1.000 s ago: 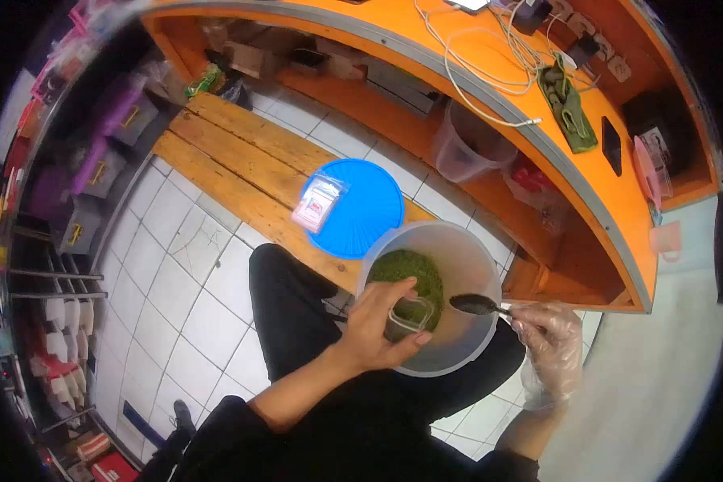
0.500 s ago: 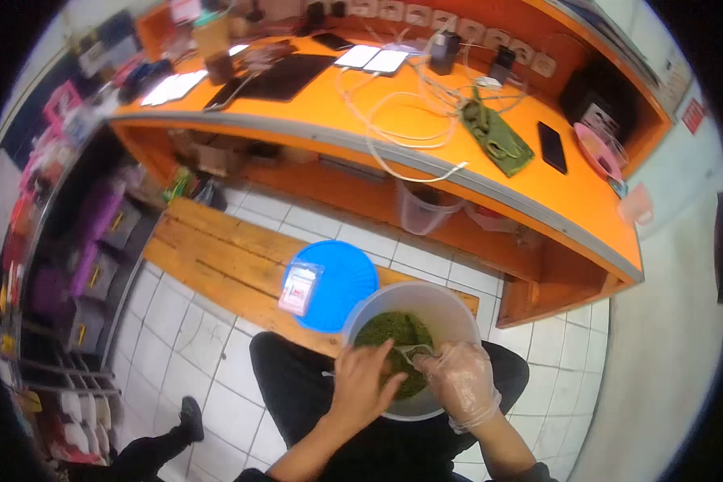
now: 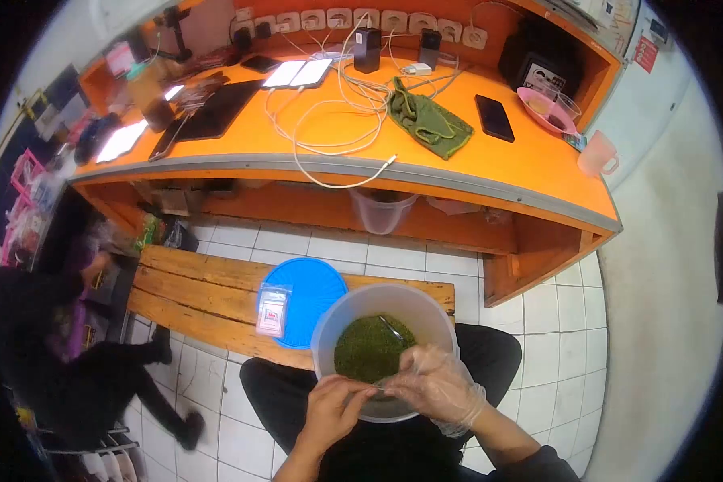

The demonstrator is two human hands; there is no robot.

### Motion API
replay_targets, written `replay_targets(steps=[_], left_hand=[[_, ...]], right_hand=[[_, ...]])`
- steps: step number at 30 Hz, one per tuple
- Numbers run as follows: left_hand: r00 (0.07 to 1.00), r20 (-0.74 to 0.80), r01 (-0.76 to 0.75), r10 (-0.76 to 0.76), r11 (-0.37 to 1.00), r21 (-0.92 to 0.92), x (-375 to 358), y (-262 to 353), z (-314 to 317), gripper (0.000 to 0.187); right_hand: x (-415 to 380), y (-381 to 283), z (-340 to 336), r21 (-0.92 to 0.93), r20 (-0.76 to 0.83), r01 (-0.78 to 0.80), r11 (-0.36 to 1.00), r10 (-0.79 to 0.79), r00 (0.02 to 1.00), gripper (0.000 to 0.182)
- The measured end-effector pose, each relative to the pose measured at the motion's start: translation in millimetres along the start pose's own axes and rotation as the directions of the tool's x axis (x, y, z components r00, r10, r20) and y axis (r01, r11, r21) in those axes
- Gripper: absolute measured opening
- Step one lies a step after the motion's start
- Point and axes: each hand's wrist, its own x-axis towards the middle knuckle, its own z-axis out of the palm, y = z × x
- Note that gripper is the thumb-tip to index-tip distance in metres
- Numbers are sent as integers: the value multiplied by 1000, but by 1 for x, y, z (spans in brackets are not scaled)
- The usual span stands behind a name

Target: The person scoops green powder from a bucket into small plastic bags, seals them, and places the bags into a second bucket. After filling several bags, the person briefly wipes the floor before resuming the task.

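Note:
A translucent plastic bucket stands between my knees, holding green, finely cut material. A shiny spoon-like utensil rests in this material, partly sunk in it. Over the bucket's near side, my bare left hand pinches with thumb and forefinger. My right hand, in a clear plastic glove, meets it fingertip to fingertip. Between them is something small and clear, too small to name. Beside the bucket, a packet of small clear bags with red print lies on a round blue lid.
The lid lies on a wooden bench. Behind it, an orange counter carries white cables, a green cloth pouch, a black phone and a pink bowl. At left, a person in dark clothes is beside the shelves.
Both hands have come together at the bucket's near rim, and my right hand no longer covers the spoon-like utensil. The view has shifted; more of the other person shows at left.

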Motion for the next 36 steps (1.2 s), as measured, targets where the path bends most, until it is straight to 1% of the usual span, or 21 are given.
replay_targets(steps=[2,4,6,7,8,9,10,12,14,16,18,20,21,22,24,25,27,28,30,34,36], left_hand=[[997,-27,72,-73,997,-21,0,4,0,8],[997,-13,78,-79,996,-49,0,4,0,6],[996,-2,91,-91,993,-74,-1,3,0,4],[995,-1,101,-102,984,-145,-1,3,1,4],[993,-2,113,-116,970,-215,-3,3,1,4],[992,-9,120,-124,971,-208,-4,3,0,4],[991,4,129,-132,962,-242,-3,5,-2,4],[989,5,143,-147,951,-273,-2,6,-6,4],[996,28,94,-90,971,-219,-3,6,-7,5],[995,-2,93,-96,973,-211,-3,8,-10,5],[994,-28,95,-103,975,-203,-3,12,-16,5],[983,-114,113,-141,968,-225,-1,17,-23,5],[989,-132,48,-72,984,-171,0,17,-23,6],[987,-142,51,-76,984,-172,1,20,-22,6],[969,-172,143,-180,968,-204,2,30,-21,5],[967,-181,143,-181,968,-205,4,31,-22,5],[982,-173,45,-77,982,-182,8,34,-23,4],[981,-173,52,-85,981,-187,8,36,-23,4],[977,-209,-53,37,996,-69,11,38,-26,2],[976,-212,-60,45,996,-62,10,34,-34,2],[970,-242,-21,4,998,-67,5,31,-34,2]], right_hand=[[4,2,2,36,-48,35,999,-33,998,21],[5,6,6,71,-99,65,995,-58,993,26],[4,10,12,407,23,-47,912,42,999,37],[4,8,12,412,23,-44,910,38,999,37],[3,5,10,542,90,-142,829,111,990,40],[4,4,10,652,169,-239,720,170,971,44],[3,4,12,656,176,-237,716,160,971,44],[1,5,15,790,216,-288,542,194,957,48],[1,3,16,786,216,-287,548,191,957,49],[0,0,15,778,220,-289,558,189,957,50],[-2,-8,13,851,227,-351,389,330,916,51],[-4,-6,9,866,223,-348,359,345,912,50],[-4,-5,7,883,208,-335,329,366,907,50],[-3,-5,8,880,214,-338,333,359,909,50],[1,-7,9,877,162,-295,380,345,925,41],[9,-7,4,875,165,-296,384,337,927,41],[28,-11,-9,616,183,-201,762,110,977,25],[28,-15,-5,615,191,-207,761,112,975,25],[31,-20,3,582,129,-158,798,101,987,18],[35,-20,9,536,95,-114,836,74,993,16],[31,-22,11,538,86,-134,832,104,991,15]])
